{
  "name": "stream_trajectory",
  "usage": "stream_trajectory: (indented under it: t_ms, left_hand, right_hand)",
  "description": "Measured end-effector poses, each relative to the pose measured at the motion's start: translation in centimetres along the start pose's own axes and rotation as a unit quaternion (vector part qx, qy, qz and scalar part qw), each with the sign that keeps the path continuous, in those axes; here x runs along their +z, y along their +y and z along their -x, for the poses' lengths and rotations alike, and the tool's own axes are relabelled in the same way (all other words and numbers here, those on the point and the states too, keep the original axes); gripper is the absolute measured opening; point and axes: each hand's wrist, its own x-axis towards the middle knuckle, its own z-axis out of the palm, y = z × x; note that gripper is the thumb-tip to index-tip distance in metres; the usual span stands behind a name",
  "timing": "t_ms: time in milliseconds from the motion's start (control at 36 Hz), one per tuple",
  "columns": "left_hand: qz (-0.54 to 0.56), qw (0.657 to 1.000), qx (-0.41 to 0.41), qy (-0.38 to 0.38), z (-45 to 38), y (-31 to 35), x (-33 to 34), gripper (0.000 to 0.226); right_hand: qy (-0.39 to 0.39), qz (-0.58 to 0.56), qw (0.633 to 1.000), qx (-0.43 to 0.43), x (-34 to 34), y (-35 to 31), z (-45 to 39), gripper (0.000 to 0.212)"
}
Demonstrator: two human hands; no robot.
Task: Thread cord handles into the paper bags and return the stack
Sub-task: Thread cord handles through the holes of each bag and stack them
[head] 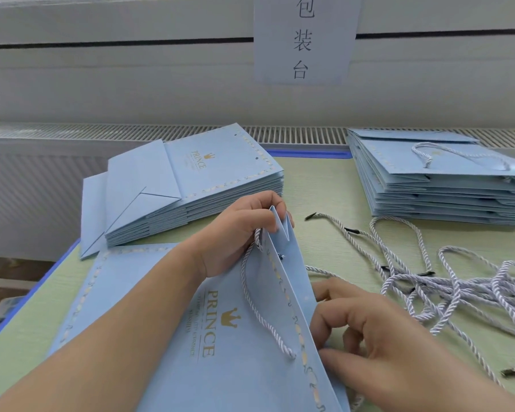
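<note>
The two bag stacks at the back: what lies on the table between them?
In the head view, bare green table lies between the left stack and right stack; loose cords lie nearer.

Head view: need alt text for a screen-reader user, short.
A person's left hand grips the top edge of a light blue paper bag with a cord handle on its near face, while the right hand works at its far side. Stacks of bags lie at left and right; loose cords lie on the green table.

A pale wall [131, 93] with a paper sign [305, 40] rises behind the green, blue-edged table [324, 179].
</note>
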Motion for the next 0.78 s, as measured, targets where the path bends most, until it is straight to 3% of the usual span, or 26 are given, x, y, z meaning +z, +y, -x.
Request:
stream_trajectory:
  t_ms: [83, 194, 333, 417, 500, 667, 778]
  left_hand:
    - [-0.007, 1.000, 0.002, -0.001, 0.0, -0.1, 0.0, 0.015]
    - [-0.001, 1.000, 0.004, 0.005, -0.1, -0.2, -0.3, 0.016]
    - [0.003, 1.000, 0.000, 0.010, -0.2, -0.3, -0.4, 0.015]
    - [0.011, 1.000, -0.002, 0.013, -0.3, -0.3, -0.5, 0.014]
    - [0.017, 1.000, -0.001, 0.010, -0.3, -0.3, -0.6, 0.015]
    - [0.021, 1.000, -0.001, 0.008, -0.3, -0.4, -0.6, 0.016]
    - [0.039, 0.999, -0.004, 0.013, -0.3, -0.4, -0.9, 0.016]
  right_hand:
    - [0.032, 0.115, 0.992, -0.031, 0.5, 0.6, 0.3, 0.002]
    - [0.132, 0.201, 0.965, -0.104, 1.0, 2.0, 0.4, 0.011]
    - [0.182, 0.265, 0.931, -0.172, 0.7, 1.0, 0.4, 0.008]
    - [0.203, 0.240, 0.927, -0.204, 0.1, 0.5, 0.4, 0.015]
    - [0.180, 0.204, 0.936, -0.225, -0.7, 0.4, 0.3, 0.018]
    - [0.021, 0.119, 0.971, -0.208, -2.2, 0.5, 0.0, 0.020]
    - [0.069, 0.093, 0.982, -0.150, -2.9, 1.0, -0.3, 0.037]
